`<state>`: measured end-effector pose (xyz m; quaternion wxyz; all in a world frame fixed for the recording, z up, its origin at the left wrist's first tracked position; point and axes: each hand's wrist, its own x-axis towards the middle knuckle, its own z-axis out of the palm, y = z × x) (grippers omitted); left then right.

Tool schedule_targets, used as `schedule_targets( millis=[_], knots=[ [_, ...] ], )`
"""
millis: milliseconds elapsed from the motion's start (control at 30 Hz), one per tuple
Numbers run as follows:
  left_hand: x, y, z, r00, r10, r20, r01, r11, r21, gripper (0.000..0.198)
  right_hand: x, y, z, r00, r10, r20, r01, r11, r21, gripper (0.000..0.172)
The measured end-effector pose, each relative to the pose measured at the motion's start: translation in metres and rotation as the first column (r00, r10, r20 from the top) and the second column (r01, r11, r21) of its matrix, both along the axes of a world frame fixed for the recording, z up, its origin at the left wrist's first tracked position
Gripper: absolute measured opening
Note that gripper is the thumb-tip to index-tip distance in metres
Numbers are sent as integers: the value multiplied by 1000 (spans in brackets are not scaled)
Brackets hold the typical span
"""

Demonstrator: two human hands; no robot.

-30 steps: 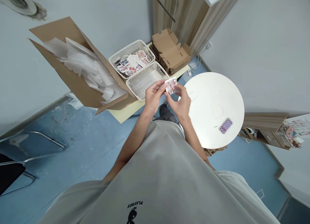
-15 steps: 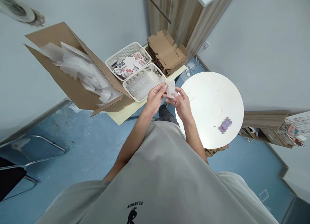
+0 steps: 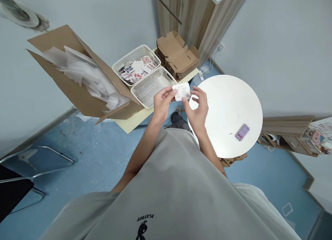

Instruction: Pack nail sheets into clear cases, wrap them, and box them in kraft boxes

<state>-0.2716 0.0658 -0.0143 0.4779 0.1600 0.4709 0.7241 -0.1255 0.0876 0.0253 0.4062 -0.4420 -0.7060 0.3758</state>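
A small white card with rounded corners and fine printed lines is held up in front of me, wider than tall. My left hand pinches its left edge, thumb on the printed face and fingers behind. At the card's right side, my right hand has its thumb on the lower edge and a fingertip at the right edge, the other fingers loosely curled. Just beyond my left hand stands a white basket with clear plastic pieces. Another white basket behind it is filled with printed cards bearing small coloured pieces.
A large open carton with white wrapping stands at left. Flattened brown boxes are stacked beside the baskets. A round white table is at right, with a pixelated purple item on it. A metal-framed chair stands lower left.
The card has turned from upright to sideways, its printed face now showing more fully. My right hand's fingers have shifted and spread around its right side.
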Motion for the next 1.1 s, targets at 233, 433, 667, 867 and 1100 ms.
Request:
schedule_targets(
  millis=[233,433,667,867,1100],
  knots=[
    [2,-5,7,999,-42,-17,42,999,28,40,-4,-6,-3,997,-29,77,26,999,35,38],
    [5,-12,17,995,-92,-39,93,995,28,39,-6,-8,-5,999,-26,-46,20,991,-130,48],
    [-4,-13,18,996,-28,-84,28,1000,-5,34,4,6,-17,923,130,-363,-307,817,-488,62],
    [-14,-16,8,981,-116,-152,122,992,30,42,4,8,-28,837,157,-524,-474,686,-552,72],
    [-22,-22,12,991,-26,-132,31,999,38,40,-4,8,-33,899,79,-431,-345,735,-584,61]
  ],
)
